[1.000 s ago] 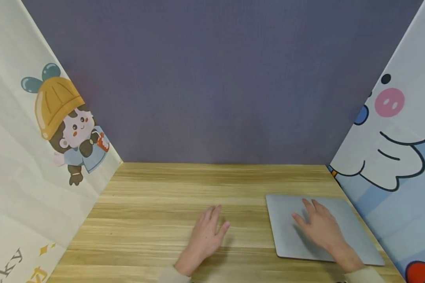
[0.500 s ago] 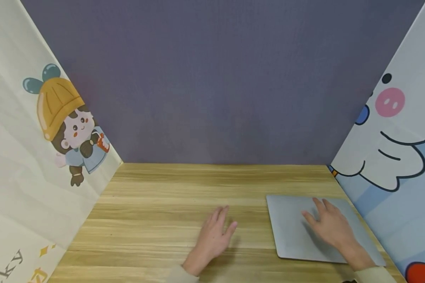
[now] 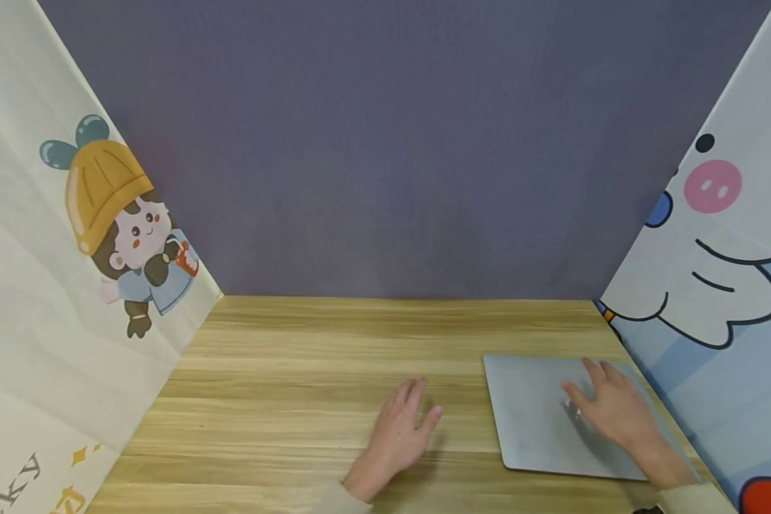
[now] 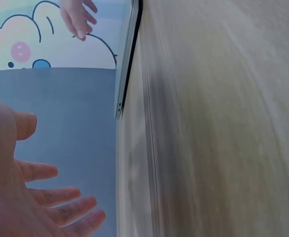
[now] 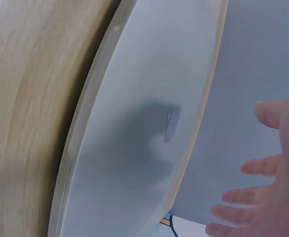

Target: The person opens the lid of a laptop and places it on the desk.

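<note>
A closed silver laptop (image 3: 527, 428) lies flat on the right part of the table. My right hand (image 3: 617, 414) hovers over its lid with fingers extended and holds nothing. In the right wrist view that hand (image 5: 263, 192) is apart from the lid (image 5: 129, 138), and its shadow falls around a shiny logo (image 5: 172, 126). My left hand (image 3: 400, 432) is over the wooden table, left of the laptop, with spread fingers and nothing in them. From the left wrist, the laptop appears as a thin side edge (image 4: 127, 64), beyond the left hand (image 4: 45, 197).
The wooden table (image 3: 283, 400) meets a grey-blue back panel (image 3: 385, 157). A white printed side panel (image 3: 26, 285) bounds it on the left. On the right, a panel with a cartoon animal (image 3: 713, 235) stands close to the laptop.
Both hands have drifted to the right, the left over the table and the right over the laptop lid. The laptop stays where it was.
</note>
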A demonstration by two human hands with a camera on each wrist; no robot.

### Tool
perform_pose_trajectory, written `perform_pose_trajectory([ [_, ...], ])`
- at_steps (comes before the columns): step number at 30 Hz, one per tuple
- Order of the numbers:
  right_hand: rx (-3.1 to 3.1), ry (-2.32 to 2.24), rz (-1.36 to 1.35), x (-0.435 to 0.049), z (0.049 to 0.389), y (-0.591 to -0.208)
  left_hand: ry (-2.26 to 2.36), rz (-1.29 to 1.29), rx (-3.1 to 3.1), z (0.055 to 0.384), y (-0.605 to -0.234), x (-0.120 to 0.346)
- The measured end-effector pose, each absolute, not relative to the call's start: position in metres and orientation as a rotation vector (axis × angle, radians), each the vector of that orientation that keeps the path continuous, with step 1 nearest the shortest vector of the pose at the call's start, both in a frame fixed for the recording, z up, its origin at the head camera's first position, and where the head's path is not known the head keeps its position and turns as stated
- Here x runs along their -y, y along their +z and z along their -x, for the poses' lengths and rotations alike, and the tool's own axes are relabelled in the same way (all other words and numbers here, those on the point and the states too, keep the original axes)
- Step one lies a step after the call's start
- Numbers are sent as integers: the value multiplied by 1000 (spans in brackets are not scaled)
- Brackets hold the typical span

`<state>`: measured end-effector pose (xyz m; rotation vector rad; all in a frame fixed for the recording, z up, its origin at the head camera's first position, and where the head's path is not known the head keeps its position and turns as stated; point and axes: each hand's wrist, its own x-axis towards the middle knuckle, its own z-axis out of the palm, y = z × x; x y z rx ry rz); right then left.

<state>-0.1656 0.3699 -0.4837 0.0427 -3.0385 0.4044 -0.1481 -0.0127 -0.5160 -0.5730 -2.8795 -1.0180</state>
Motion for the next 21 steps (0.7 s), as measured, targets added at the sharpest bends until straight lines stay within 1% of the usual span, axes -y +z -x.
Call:
perform_pose_trajectory([
  [14, 3020, 437, -26, -391, 172, -486, -1080, 573, 2889, 149, -518, -5],
  [21, 3064, 434, 29, -404, 173, -486, -1099, 585, 2893, 149, -517, -13],
])
